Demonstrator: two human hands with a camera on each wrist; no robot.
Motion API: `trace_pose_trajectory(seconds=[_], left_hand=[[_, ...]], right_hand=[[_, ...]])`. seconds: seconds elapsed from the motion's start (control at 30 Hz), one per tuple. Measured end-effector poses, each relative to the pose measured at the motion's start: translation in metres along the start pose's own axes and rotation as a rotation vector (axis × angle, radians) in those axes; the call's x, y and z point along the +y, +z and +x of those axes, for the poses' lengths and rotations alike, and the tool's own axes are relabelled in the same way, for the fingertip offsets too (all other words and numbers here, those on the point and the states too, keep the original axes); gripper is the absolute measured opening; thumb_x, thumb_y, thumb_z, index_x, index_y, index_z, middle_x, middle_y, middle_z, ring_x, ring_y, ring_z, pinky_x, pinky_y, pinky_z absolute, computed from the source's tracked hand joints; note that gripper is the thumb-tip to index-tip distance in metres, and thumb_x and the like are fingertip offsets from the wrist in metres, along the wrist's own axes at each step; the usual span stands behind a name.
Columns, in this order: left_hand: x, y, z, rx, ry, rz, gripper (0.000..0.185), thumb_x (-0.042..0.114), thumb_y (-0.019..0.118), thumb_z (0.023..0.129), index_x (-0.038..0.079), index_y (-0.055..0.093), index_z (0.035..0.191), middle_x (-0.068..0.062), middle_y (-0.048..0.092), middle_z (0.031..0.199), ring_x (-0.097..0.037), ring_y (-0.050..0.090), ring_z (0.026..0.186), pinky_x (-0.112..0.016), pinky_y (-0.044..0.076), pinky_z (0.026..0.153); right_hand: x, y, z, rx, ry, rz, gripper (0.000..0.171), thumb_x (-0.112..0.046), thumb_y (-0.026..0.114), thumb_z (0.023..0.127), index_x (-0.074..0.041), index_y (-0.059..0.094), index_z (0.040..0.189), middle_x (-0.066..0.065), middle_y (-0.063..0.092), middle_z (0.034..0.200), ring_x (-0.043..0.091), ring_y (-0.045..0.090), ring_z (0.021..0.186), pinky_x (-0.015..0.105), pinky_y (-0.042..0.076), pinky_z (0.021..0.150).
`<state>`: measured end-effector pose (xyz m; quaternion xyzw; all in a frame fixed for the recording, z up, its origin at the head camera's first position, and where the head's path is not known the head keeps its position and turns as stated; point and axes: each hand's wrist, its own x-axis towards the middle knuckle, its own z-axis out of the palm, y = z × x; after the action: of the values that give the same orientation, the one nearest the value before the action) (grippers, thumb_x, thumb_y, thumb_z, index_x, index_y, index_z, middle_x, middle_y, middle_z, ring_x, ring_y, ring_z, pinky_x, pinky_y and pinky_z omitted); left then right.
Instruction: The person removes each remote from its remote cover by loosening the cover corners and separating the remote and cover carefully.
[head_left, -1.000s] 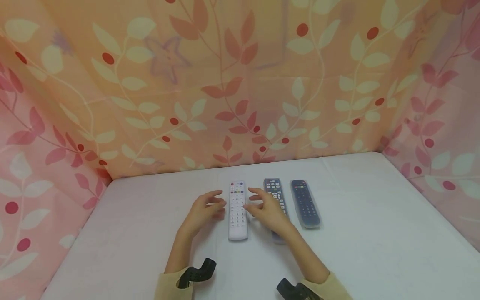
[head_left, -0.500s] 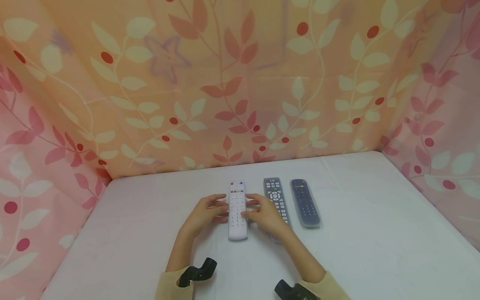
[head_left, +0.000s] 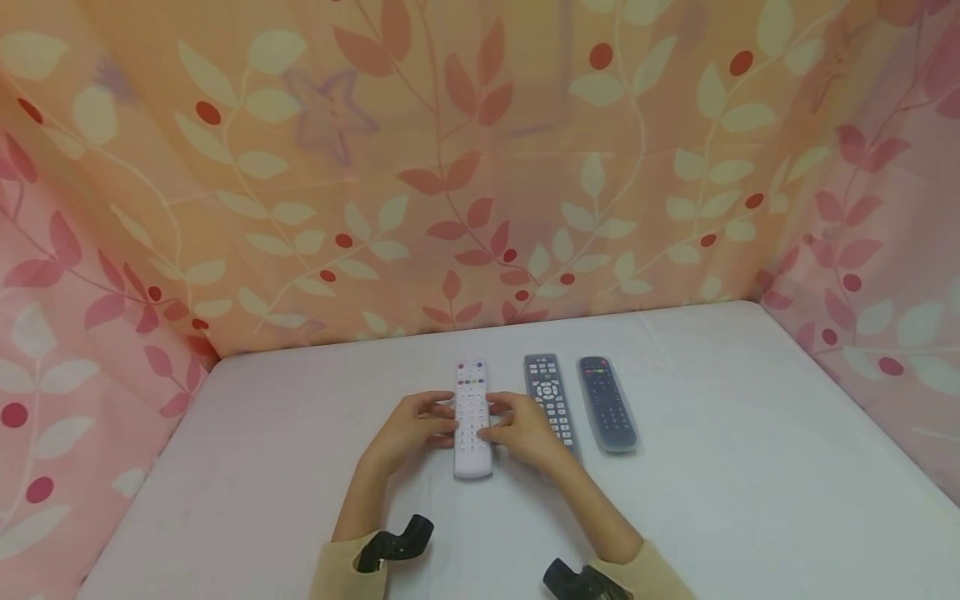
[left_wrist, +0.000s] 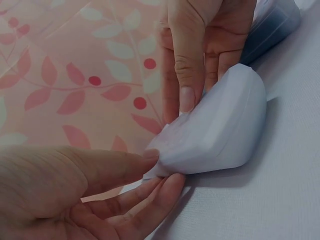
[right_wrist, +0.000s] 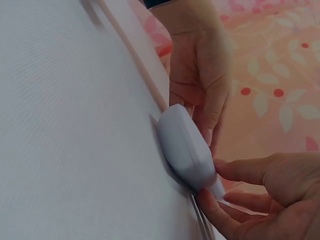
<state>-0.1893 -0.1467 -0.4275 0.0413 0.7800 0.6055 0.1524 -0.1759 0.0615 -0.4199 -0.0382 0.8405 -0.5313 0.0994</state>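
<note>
A white remote control (head_left: 472,460) with small coloured buttons lies lengthwise on the white table, between the two hands. My left hand (head_left: 411,428) holds its left edge; the left wrist view shows the thumb at the top edge and fingers (left_wrist: 167,192) low against the side of the remote (left_wrist: 227,125). From the other side my right hand (head_left: 527,430) pinches the right edge, thumb over the keys. In the right wrist view its fingers (right_wrist: 212,207) reach the lower side of the remote (right_wrist: 182,142). A shadow runs along its underside.
Right of the white remote lies a grey remote with white keys (head_left: 543,367), its lower part hidden by the right hand. A dark remote in a clear cover (head_left: 609,410) lies farther right. Floral cloth (head_left: 480,167) stands behind the table (head_left: 712,500) and at both sides.
Both hands have come in from beside the white remote to its edges and now pinch it. The right hand has moved slightly left and toward the body. The remotes stay in place.
</note>
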Motion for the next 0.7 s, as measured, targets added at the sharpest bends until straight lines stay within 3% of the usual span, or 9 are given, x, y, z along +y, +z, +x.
trace_pose_trajectory(seconds=[0.4, 0.7], left_hand=[[0.0067, 0.0021, -0.0022, 0.016, -0.012, -0.010, 0.050, -0.004, 0.068, 0.097, -0.007, 0.056, 0.145, -0.025, 0.065, 0.121, -0.022, 0.069, 0.092, -0.040, 0.065, 0.083], [0.0096, 0.0063, -0.0012, 0.041, -0.013, -0.032, 0.058, -0.006, 0.071, 0.093, -0.005, 0.053, 0.149, -0.021, 0.063, 0.116, -0.023, 0.069, 0.091, -0.040, 0.066, 0.081]], right_hand=[[-0.0003, -0.0001, 0.0008, 0.005, -0.001, 0.023, 0.056, -0.001, 0.082, 0.087, 0.005, 0.062, 0.139, 0.022, 0.069, 0.129, 0.017, 0.069, 0.086, 0.030, 0.059, 0.072], [-0.0041, -0.0050, -0.0016, 0.034, -0.009, 0.032, 0.055, 0.002, 0.083, 0.086, 0.001, 0.064, 0.137, 0.020, 0.070, 0.130, 0.021, 0.071, 0.093, 0.035, 0.061, 0.080]])
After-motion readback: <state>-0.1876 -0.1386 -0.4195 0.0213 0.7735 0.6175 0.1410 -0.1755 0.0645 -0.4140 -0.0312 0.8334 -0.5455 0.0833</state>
